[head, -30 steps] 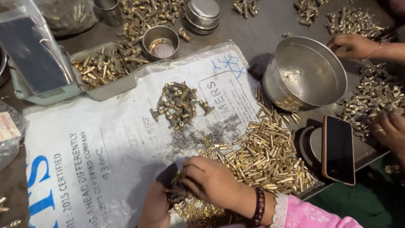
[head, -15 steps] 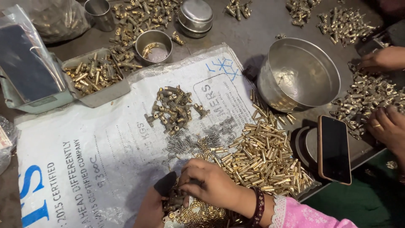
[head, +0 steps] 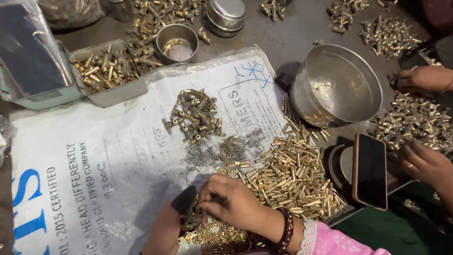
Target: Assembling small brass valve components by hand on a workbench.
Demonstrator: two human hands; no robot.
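Note:
My right hand [head: 233, 204], with a dark bead bracelet and a pink sleeve, pinches a small brass part over a heap of short brass pieces [head: 219, 233] at the bottom edge. My left hand [head: 163, 231] sits just left of it, partly cut off, gripping a dark piece [head: 184, 200] that touches the right fingertips. A big pile of brass tubes [head: 292, 174] lies right of my hands. Small grey springs [head: 203, 153] and a cluster of assembled brass fittings [head: 196, 115] lie further away on the white printed sack [head: 94, 165].
A steel bowl [head: 339, 89] stands at the right, a phone [head: 370, 170] below it. Another person's hands [head: 424, 78] [head: 424, 163] work a brass pile [head: 410, 125] at the far right. A tray of brass parts [head: 106, 71], a steel cup [head: 177, 40] and lidded tins [head: 226, 14] stand behind.
My hands stay in place, fingers working the small part. The other person's upper hand has drawn back to the right, away from the bowl. The view has shifted slightly.

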